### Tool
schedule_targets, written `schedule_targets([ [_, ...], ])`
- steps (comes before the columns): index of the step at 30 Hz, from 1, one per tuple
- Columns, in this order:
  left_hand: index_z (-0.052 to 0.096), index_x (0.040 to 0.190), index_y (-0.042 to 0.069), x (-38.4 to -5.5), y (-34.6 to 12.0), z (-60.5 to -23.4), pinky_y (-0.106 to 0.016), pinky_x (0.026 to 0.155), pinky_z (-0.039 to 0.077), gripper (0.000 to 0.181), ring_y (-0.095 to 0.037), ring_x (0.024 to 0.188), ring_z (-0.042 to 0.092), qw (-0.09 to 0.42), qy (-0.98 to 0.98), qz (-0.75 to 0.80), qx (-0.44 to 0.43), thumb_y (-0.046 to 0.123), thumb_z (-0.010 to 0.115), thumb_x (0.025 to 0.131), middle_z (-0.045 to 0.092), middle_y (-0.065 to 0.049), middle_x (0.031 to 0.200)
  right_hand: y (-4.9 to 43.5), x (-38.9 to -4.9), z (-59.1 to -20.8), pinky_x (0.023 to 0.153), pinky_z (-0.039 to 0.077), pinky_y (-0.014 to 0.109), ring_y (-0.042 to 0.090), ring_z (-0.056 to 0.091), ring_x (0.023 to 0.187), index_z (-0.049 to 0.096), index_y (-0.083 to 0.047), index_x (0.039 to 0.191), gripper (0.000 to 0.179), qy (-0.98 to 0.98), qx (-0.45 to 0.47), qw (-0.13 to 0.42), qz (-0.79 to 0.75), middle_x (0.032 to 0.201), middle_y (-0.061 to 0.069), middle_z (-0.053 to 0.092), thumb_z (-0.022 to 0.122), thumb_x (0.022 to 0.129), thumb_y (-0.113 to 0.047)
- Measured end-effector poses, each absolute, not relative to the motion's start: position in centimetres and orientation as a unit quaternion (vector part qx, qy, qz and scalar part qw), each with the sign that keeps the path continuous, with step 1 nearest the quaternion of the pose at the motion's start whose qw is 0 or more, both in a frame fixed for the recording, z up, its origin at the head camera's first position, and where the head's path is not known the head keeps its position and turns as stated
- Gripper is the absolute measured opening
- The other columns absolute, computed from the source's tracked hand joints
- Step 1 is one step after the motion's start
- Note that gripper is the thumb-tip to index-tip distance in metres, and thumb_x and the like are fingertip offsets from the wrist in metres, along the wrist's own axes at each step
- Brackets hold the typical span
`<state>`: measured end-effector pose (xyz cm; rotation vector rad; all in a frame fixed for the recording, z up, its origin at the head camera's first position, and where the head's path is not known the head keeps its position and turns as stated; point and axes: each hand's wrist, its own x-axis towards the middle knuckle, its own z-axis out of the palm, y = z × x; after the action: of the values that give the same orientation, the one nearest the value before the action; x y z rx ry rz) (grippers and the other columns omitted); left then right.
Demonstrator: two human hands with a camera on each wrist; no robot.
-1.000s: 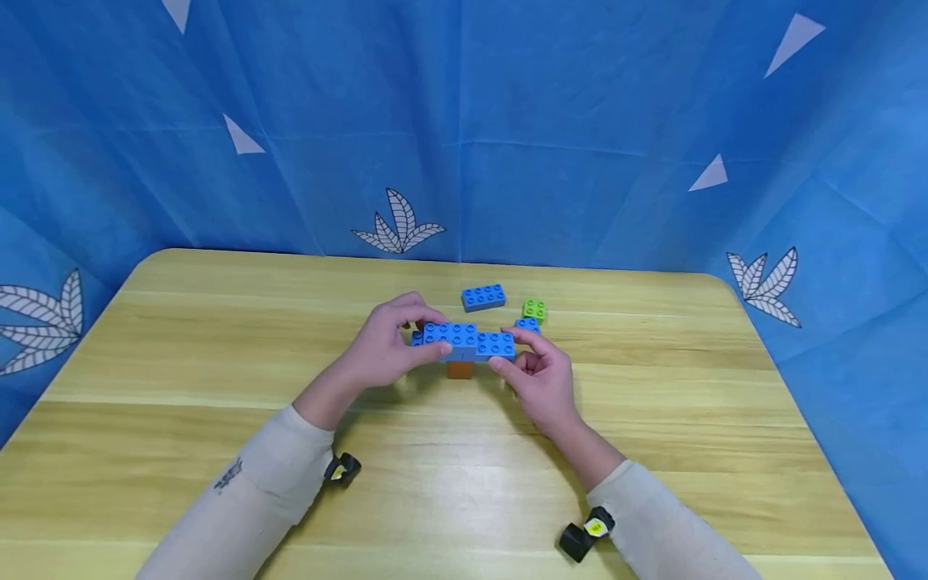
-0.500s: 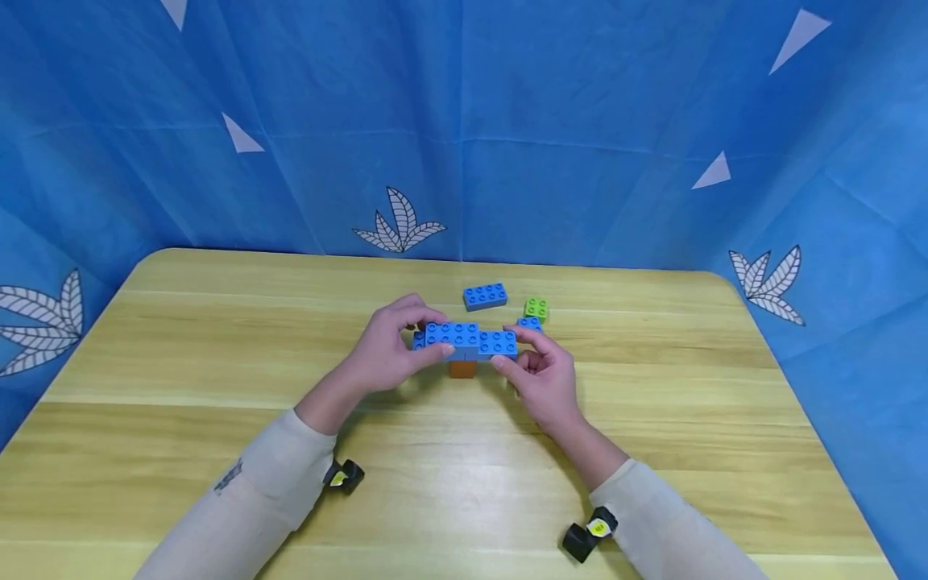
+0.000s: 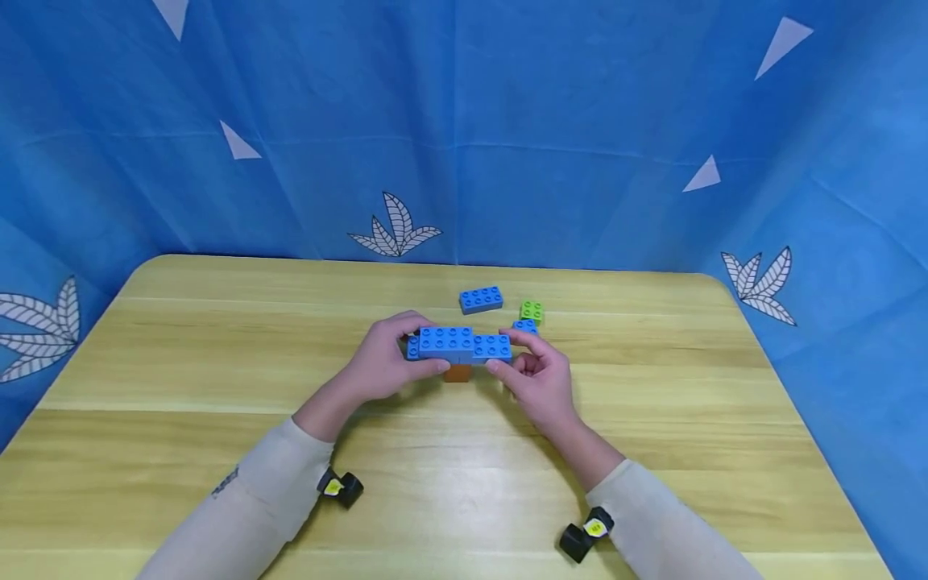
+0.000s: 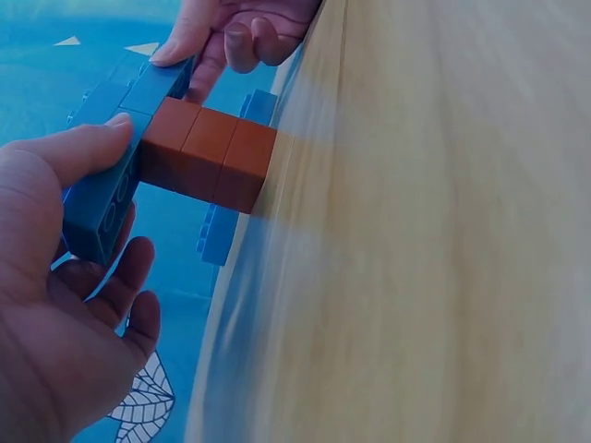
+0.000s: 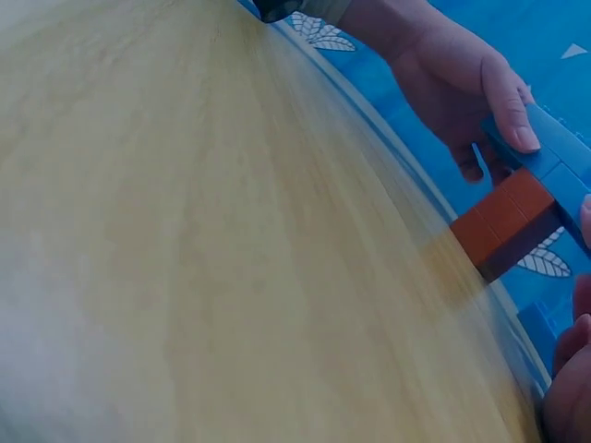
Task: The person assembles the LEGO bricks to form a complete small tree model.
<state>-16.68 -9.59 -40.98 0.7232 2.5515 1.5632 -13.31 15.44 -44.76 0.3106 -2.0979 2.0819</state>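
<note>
A stack of toy building bricks stands on the wooden table [image 3: 616, 379]. Its post is a column of orange-brown bricks [image 4: 208, 152]. Across the top of the post lie two blue bricks end to end, the right one [image 3: 495, 346] showing its studs. Another blue brick [image 3: 445, 345] sits over their joint. My left hand [image 3: 387, 358] grips the left end of the blue row, thumb along the near side and fingers behind. At the other end, my right hand [image 3: 540, 379] pinches the right blue brick between thumb and index finger, its other fingers curled.
Behind the stack lies a loose blue brick [image 3: 481, 300]. A green brick [image 3: 532, 311] and a smaller blue brick [image 3: 525, 326] are beyond my right hand. A blue patterned curtain [image 3: 565, 145] hangs behind the table's far edge.
My left thumb has slid down from the top blue brick's near face to around its lower edge, and the left fingers have shifted slightly. My right hand keeps its pinch.
</note>
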Motion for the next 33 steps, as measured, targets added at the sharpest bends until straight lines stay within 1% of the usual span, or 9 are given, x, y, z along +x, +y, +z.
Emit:
schedule_targets([
  [2,0.071,0.111,0.01,-16.7,-9.6,-40.9,-0.037,0.074,0.047,0.036,-0.021,0.087,0.056,0.032,0.828,0.507,0.238,0.023,0.086,0.081,0.064,0.002,0.098,15.6,-13.2,-44.7,0.048,0.043,0.021,0.017,0.048,0.055,0.062,0.004,0.129,0.053,-0.705,0.105,0.077,0.697,0.07,0.021,0.052,0.08,0.079,0.01],
  [6,0.072,0.111,0.009,-16.7,-9.5,-40.7,-0.037,0.074,0.047,0.036,-0.02,0.087,0.056,0.036,0.83,0.504,0.237,0.022,0.086,0.081,0.064,0.001,0.098,16.2,-13.1,-44.5,0.049,0.044,0.02,0.017,0.049,0.056,0.06,0.001,0.133,0.065,-0.73,0.098,0.066,0.673,0.098,0.017,0.063,0.081,0.074,0.015],
  [9,0.071,0.111,0.009,-16.7,-9.4,-40.7,-0.037,0.075,0.048,0.037,-0.02,0.088,0.056,0.04,0.832,0.501,0.234,0.022,0.087,0.081,0.064,0.002,0.1,16.8,-13.2,-44.5,0.047,0.04,0.019,0.015,0.048,0.054,0.063,-0.002,0.129,0.059,-0.757,0.074,0.093,0.643,0.118,0.011,0.065,0.082,0.074,0.013],
  [14,0.071,0.111,0.009,-16.7,-9.4,-40.6,-0.037,0.075,0.048,0.037,-0.02,0.089,0.057,0.046,0.832,0.504,0.229,0.021,0.087,0.08,0.064,0.001,0.102,17.6,-13.7,-44.7,0.041,0.035,0.02,0.014,0.047,0.048,0.067,-0.004,0.119,0.044,-0.797,0.012,0.156,0.584,0.105,0.011,0.069,0.085,0.078,-0.001],
  [17,0.071,0.111,0.009,-16.7,-9.5,-40.6,-0.037,0.075,0.048,0.037,-0.02,0.089,0.057,0.046,0.832,0.504,0.229,0.021,0.087,0.08,0.064,0.001,0.102,17.8,-14.2,-44.8,0.042,0.038,0.022,0.016,0.049,0.049,0.068,-0.005,0.116,0.043,-0.818,-0.019,0.17,0.549,0.103,0.007,0.069,0.087,0.078,-0.009],
  [20,0.071,0.111,0.008,-16.7,-9.6,-40.6,-0.037,0.074,0.047,0.037,-0.02,0.088,0.057,0.044,0.832,0.502,0.231,0.021,0.087,0.08,0.064,0.001,0.101,17.9,-14.6,-44.7,0.046,0.043,0.024,0.018,0.053,0.054,0.068,-0.006,0.115,0.046,-0.838,-0.043,0.166,0.519,0.109,0.003,0.068,0.089,0.076,-0.017],
  [23,0.071,0.111,0.009,-16.7,-9.6,-40.6,-0.037,0.074,0.047,0.038,-0.021,0.088,0.056,0.042,0.833,0.5,0.231,0.022,0.087,0.08,0.064,0.001,0.101,17.8,-15.1,-44.5,0.052,0.047,0.028,0.019,0.055,0.06,0.067,-0.007,0.115,0.049,-0.857,-0.06,0.15,0.49,0.108,0.001,0.067,0.09,0.075,-0.025],
  [27,0.071,0.111,0.01,-16.8,-9.7,-40.7,-0.037,0.075,0.047,0.038,-0.02,0.09,0.056,0.044,0.835,0.5,0.227,0.023,0.087,0.08,0.064,0.002,0.102,17.6,-15.6,-44.4,0.06,0.048,0.034,0.021,0.058,0.068,0.067,-0.006,0.115,0.051,-0.88,-0.069,0.134,0.45,0.107,0.004,0.068,0.09,0.075,-0.029],
  [33,0.071,0.111,0.009,-16.8,-9.7,-40.8,-0.038,0.075,0.047,0.037,-0.021,0.09,0.056,0.044,0.83,0.506,0.23,0.023,0.087,0.08,0.064,0.002,0.102,17.4,-16.2,-44.3,0.073,0.047,0.039,0.024,0.062,0.089,0.068,-0.007,0.113,0.049,-0.904,-0.086,0.126,0.4,0.104,0.006,0.07,0.087,0.077,-0.035],
])
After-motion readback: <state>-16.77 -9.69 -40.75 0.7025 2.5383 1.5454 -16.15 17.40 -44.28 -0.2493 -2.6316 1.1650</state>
